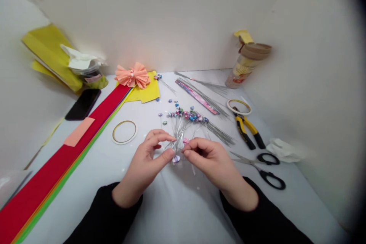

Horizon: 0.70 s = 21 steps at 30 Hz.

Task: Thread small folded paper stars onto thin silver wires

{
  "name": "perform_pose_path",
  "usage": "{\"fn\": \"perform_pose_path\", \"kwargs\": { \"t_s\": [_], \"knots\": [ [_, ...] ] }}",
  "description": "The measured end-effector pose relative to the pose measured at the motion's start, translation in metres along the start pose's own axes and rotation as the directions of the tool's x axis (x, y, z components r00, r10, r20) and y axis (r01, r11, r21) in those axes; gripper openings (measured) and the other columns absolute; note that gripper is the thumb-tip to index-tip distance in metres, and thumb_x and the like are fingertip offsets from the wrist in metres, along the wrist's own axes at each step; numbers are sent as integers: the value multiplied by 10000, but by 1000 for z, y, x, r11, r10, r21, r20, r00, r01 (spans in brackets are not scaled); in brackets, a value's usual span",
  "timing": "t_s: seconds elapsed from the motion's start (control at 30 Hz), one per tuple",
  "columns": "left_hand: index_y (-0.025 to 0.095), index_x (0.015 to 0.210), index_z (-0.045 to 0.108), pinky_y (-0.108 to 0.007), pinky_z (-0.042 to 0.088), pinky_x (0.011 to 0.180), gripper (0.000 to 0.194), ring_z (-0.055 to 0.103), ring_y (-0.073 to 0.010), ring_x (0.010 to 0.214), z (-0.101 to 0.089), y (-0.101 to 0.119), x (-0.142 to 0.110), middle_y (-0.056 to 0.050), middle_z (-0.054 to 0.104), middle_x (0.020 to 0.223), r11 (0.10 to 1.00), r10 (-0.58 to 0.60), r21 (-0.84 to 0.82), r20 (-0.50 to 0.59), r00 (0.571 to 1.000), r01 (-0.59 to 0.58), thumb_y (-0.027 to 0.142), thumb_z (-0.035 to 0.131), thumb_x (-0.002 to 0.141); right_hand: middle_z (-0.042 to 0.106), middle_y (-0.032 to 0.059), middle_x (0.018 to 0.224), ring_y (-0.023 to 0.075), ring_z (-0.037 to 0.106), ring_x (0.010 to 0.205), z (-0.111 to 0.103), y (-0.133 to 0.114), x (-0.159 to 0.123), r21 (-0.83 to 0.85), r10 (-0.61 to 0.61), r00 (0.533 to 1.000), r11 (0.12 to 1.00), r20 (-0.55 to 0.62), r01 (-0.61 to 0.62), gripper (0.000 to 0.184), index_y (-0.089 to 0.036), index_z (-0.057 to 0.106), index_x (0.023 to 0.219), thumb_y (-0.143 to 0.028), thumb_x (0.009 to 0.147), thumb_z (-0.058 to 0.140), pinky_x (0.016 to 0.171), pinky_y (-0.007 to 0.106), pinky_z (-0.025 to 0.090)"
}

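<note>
My left hand (148, 158) and my right hand (207, 158) meet at the middle of the white table, both pinched. Between their fingertips sits a small purple paper star (176, 158). The left fingers also pinch the lower ends of a bunch of thin wires (179, 131) that fan away from me, tipped with several small coloured paper stars (188, 115). A small pink piece (185, 140) shows just above my right index finger.
Black-handled scissors (264, 167) and yellow pliers (248, 129) lie to the right, beside a tape roll (239, 106). More wires (206, 97), a tape ring (124, 132), stacked coloured paper (57, 167), a peach paper flower (132, 75), a phone (83, 103) and a bottle (243, 65) surround the middle.
</note>
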<state>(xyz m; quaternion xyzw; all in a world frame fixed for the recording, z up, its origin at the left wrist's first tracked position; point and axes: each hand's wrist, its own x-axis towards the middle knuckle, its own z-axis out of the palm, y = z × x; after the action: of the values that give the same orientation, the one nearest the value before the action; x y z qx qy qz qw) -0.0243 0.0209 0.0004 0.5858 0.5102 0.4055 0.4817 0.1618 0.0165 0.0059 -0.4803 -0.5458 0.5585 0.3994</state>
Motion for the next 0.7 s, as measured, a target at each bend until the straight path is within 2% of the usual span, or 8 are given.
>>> {"fn": "perform_pose_path", "kwargs": {
  "t_s": [0.07,0.1,0.17,0.3,0.4,0.57,0.63,0.7],
  "knots": [
    [264,869,749,-376,338,1017,136,424,-265,1244,0,1,0,-65,455,1326,997,42,71,2,999,-42,253,705,742,587,-4,638,119,508,586,0,0,0,-11,-5,1000,1000,-3,5,101,-171,643,723,-259,756,605,554,244,419],
    [258,854,754,-391,313,1045,124,408,-272,1261,0,2,1,-68,436,1344,994,57,94,-4,998,-57,247,701,742,586,-4,637,119,509,587,0,-1,0,-18,-6,1000,1000,-4,6,103,-171,644,723,-259,758,604,551,243,419],
    [245,829,758,-386,339,1022,107,475,-249,1176,2,3,1,-81,501,1227,989,97,113,-26,995,-93,228,690,748,590,-2,641,120,513,591,1,-1,-1,-27,-7,1000,1000,-5,7,107,-169,647,727,-259,761,601,550,241,420],
    [210,878,742,-313,446,783,131,582,-186,874,3,5,0,-60,597,903,987,132,99,-24,991,-129,212,649,786,590,-5,638,114,510,580,0,0,-1,-29,-5,1000,1000,3,5,106,-166,651,730,-255,761,601,547,237,419],
    [187,890,726,-292,431,691,131,589,-175,794,3,6,0,-51,638,827,985,111,129,6,994,-111,215,629,806,587,-9,635,110,508,574,1,0,-1,-24,-6,1000,1000,8,6,102,-167,650,729,-252,759,602,547,233,420],
    [172,887,652,-292,404,684,107,533,-147,711,5,6,-1,-22,624,772,995,-5,102,4,1000,5,201,611,793,602,-2,640,114,521,584,2,-1,-1,-29,-5,1000,1000,-11,5,108,-165,655,727,-253,756,599,551,234,428],
    [172,986,592,-291,392,691,208,520,-140,696,7,7,-1,0,609,740,996,-62,59,37,997,59,183,612,780,611,2,644,116,530,588,1,-1,0,-40,-8,1000,999,-18,7,106,-165,658,725,-249,751,599,556,235,435],
    [179,1203,457,-287,382,702,474,517,-135,685,8,9,-2,35,595,704,996,-90,-2,76,993,91,169,635,764,620,4,650,118,539,595,1,-2,0,-47,-11,1000,999,-26,10,100,-165,660,726,-241,746,599,564,236,442]
  ]
}}
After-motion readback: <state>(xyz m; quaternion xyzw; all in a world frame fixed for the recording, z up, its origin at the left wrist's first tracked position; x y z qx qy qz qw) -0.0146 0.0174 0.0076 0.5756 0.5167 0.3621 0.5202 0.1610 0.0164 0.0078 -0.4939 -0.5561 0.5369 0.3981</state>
